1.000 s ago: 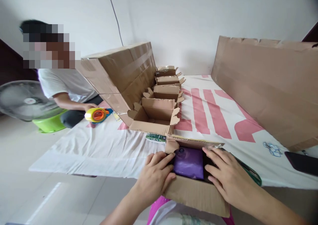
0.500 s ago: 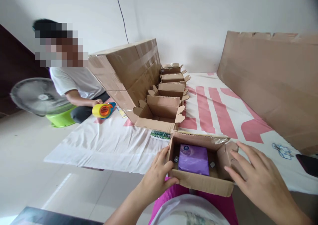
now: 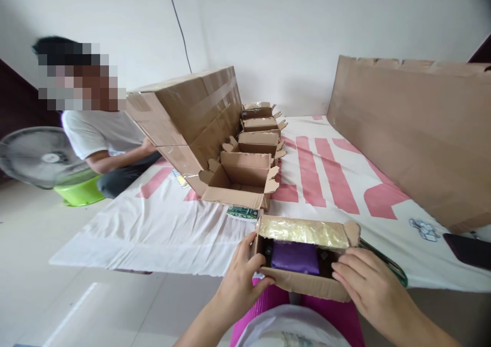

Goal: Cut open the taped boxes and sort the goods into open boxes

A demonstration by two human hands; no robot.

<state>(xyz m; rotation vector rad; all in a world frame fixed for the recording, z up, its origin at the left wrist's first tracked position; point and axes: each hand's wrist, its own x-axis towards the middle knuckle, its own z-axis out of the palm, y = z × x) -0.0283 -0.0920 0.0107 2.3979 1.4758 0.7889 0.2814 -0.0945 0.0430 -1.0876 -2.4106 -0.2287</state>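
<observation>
Before me at the table's edge stands a small cardboard box (image 3: pixel 307 284) with a purple soft pack (image 3: pixel 295 257) inside. Its far flap (image 3: pixel 303 232), shiny with tape, leans inward over the pack. My left hand (image 3: pixel 242 268) grips the left end, thumb on the near wall and fingers round the side. At the right end, my right hand (image 3: pixel 370 280) has its fingers curled together on the box's edge and side flap. What its thumb does is hidden. A dark green-edged thing (image 3: pixel 387 265) lies just beyond my right hand, partly covered.
Several open cardboard boxes (image 3: pixel 245 173) line up beside a stack of large taped cartons (image 3: pixel 180 112). A green pack (image 3: pixel 242 212) lies near them. A big cardboard sheet (image 3: pixel 410 132) and a dark phone-like slab (image 3: pixel 468 250) are at right. A person (image 3: pixel 103 137) sits at left by a fan (image 3: pixel 49 158).
The box's far flap has folded inward over the purple pack. My right hand has moved left, its fingers drawn together. The person's yellow tape dispenser has gone from sight.
</observation>
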